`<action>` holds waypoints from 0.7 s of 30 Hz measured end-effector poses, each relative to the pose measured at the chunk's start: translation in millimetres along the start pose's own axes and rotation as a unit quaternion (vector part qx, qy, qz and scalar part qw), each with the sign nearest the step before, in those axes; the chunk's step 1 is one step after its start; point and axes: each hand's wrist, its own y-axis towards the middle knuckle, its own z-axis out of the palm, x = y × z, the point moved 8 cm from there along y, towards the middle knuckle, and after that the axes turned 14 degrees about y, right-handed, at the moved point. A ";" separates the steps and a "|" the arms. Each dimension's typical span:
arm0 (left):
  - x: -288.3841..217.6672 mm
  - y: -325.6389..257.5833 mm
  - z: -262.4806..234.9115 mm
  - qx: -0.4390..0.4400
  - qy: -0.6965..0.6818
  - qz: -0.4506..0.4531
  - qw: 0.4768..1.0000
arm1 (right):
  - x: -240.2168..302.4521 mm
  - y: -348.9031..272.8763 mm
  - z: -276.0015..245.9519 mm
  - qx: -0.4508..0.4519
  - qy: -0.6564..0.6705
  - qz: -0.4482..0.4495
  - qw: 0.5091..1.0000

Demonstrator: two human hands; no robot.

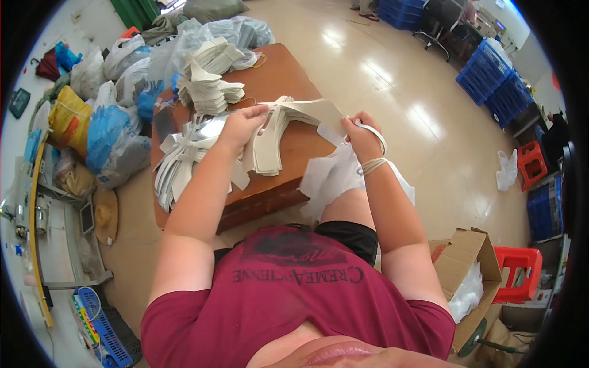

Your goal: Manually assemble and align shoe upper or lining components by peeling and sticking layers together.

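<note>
Between my hands stretches a cream cut piece [320, 111] of thin, flat, shaped material. My right hand [364, 136] is closed, pinching its right end between thumb and fingers. White bands [373, 164] circle my right wrist. At the piece's left end is my left hand [240, 129], its fingers closed at the edge; the fingertips are partly hidden. Just below lies a stack of matching curved pieces [267, 150] on the brown table [288, 73]. Left of it, a fanned bundle of pale pieces [178, 168] partly sits behind my left forearm. Another pile [208, 89] stands farther back.
A white plastic bag [331, 175] hangs over the table's near right edge by my leg. Stuffed plastic bags [113, 138] crowd the left side. An open cardboard box [469, 257] and a red stool [518, 274] stand at the right, with blue crates [491, 76] farther off.
</note>
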 end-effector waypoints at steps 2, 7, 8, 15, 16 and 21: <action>15.8 16.0 6.6 -0.013 0.013 -0.021 1.000 | -3.3 17.8 7.8 -0.004 -0.021 0.005 1.000; 28.2 27.1 16.7 -0.045 0.092 -0.032 0.994 | -19.8 54.4 9.6 -0.022 -0.115 -0.038 0.992; 26.5 25.8 17.7 -0.049 0.101 -0.033 0.993 | -21.1 56.4 10.1 -0.022 -0.110 -0.017 0.994; 29.4 39.9 15.4 -0.044 0.310 0.043 0.949 | -36.2 76.8 12.0 -0.034 -0.163 -0.009 0.986; 26.1 40.1 16.9 -0.041 0.333 0.062 0.940 | -33.9 76.5 14.3 -0.032 -0.164 -0.008 0.986; 12.9 34.5 24.6 -0.023 0.429 0.066 0.900 | -25.3 75.5 15.0 -0.029 -0.267 -0.006 0.963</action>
